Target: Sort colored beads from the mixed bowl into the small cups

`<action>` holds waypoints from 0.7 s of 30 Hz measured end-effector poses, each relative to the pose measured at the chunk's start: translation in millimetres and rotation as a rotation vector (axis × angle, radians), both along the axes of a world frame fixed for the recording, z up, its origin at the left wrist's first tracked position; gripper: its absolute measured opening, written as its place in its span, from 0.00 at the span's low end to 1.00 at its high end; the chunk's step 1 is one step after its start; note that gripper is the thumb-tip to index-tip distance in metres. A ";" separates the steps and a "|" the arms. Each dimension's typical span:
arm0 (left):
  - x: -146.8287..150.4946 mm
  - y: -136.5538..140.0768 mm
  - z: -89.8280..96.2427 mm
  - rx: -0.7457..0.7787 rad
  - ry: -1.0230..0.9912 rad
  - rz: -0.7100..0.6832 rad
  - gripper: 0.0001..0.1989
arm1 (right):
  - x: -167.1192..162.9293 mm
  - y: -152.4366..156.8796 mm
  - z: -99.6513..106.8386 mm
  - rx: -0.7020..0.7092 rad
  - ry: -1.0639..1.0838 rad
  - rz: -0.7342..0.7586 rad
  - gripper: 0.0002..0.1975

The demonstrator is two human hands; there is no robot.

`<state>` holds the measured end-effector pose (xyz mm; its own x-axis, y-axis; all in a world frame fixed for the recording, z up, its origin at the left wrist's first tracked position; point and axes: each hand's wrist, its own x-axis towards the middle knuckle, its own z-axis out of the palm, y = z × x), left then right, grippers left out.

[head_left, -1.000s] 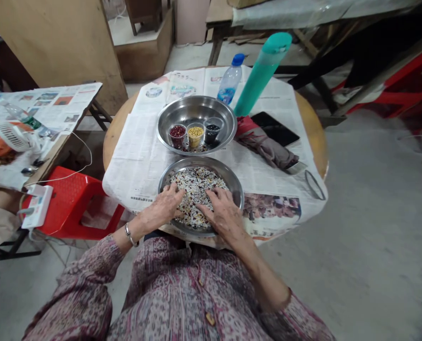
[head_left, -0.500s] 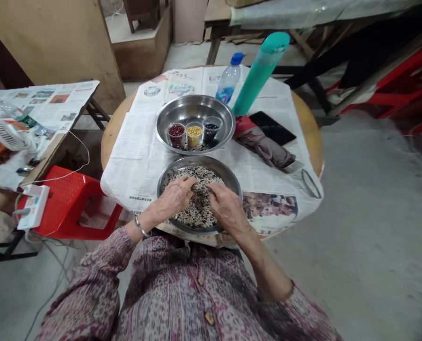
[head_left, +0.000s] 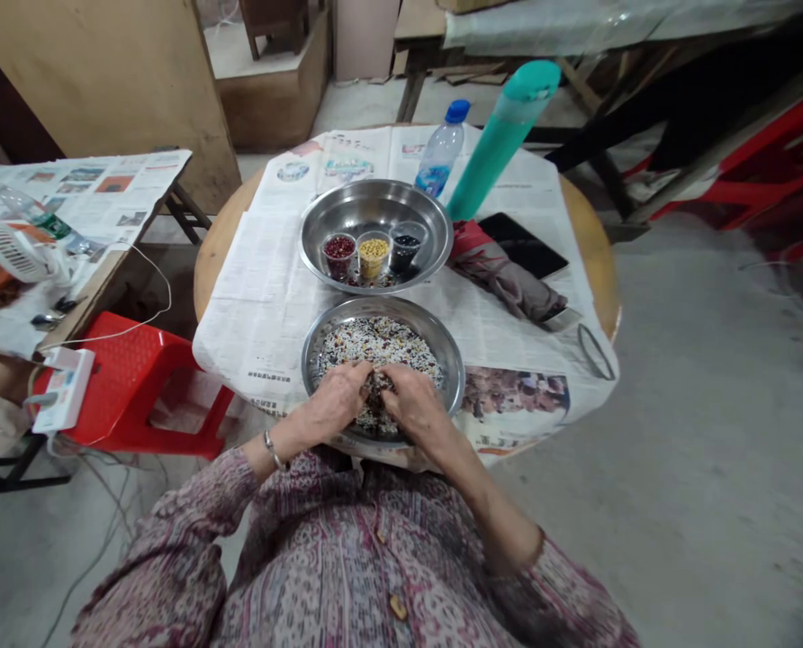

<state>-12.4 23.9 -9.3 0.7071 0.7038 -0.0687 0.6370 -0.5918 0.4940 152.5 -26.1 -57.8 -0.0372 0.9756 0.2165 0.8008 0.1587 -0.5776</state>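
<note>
Mixed grains and beans (head_left: pixel 381 340), mostly white with black, red and yellow bits, lie in the near metal basin (head_left: pixel 450 355). My left hand (head_left: pixel 339 396) and my right hand (head_left: pixel 415 400) are both low over this mix, their fingers curled and close together. What the fingertips hold, if anything, is hidden. Just beyond stands a second metal basin (head_left: pixel 374 193). Inside it are a clear cup of red beans (head_left: pixel 339 250), a cup of yellow beans (head_left: pixel 373 252) and a cup of black beans (head_left: pixel 405 245), with some loose beans around them.
Behind the basins stand a water bottle (head_left: pixel 440 148) and a green cylinder (head_left: pixel 502 135). A folded umbrella (head_left: pixel 506 274) and a black tablet (head_left: pixel 523 243) lie to the right on the newspaper-covered round table (head_left: pixel 239 297). A red stool (head_left: pixel 138 387) with a power strip (head_left: pixel 67 391) is at left.
Both hands have moved nearer to me across the grains and closer together. More of the mix shows beyond them. The cups and far basin keep their places on the table.
</note>
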 end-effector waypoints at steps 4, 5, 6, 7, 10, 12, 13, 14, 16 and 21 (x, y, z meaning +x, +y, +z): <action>14.1 30.2 -2.4 0.036 -0.121 0.086 0.12 | 5.9 30.5 17.0 -0.011 0.064 -0.060 0.19; 15.9 36.9 0.3 0.060 -0.140 0.099 0.12 | 7.9 36.1 20.3 0.009 0.066 -0.075 0.18; 16.6 42.8 3.5 0.084 -0.151 0.111 0.12 | 10.1 40.4 23.0 0.033 0.062 -0.090 0.18; 16.2 47.6 6.7 0.105 -0.151 0.119 0.12 | 12.6 43.3 25.0 0.053 0.052 -0.103 0.18; 7.9 55.0 12.9 0.141 -0.096 0.137 0.13 | 22.3 42.5 26.9 0.084 -0.004 -0.133 0.18; -0.4 54.2 13.3 0.158 -0.048 0.136 0.19 | 28.6 35.8 25.4 0.077 -0.056 -0.131 0.18; -4.0 52.2 12.5 0.161 -0.022 0.130 0.23 | 30.7 31.9 24.0 0.064 -0.085 -0.127 0.18; -6.5 49.4 11.2 0.159 0.006 0.125 0.27 | 31.5 28.2 22.3 0.045 -0.115 -0.122 0.18; -7.1 41.8 7.4 0.139 0.058 0.116 0.32 | 28.8 23.4 18.1 0.009 -0.160 -0.112 0.20; 11.7 26.0 -7.1 0.039 -0.021 0.078 0.19 | 10.3 29.7 10.8 0.008 -0.094 -0.081 0.17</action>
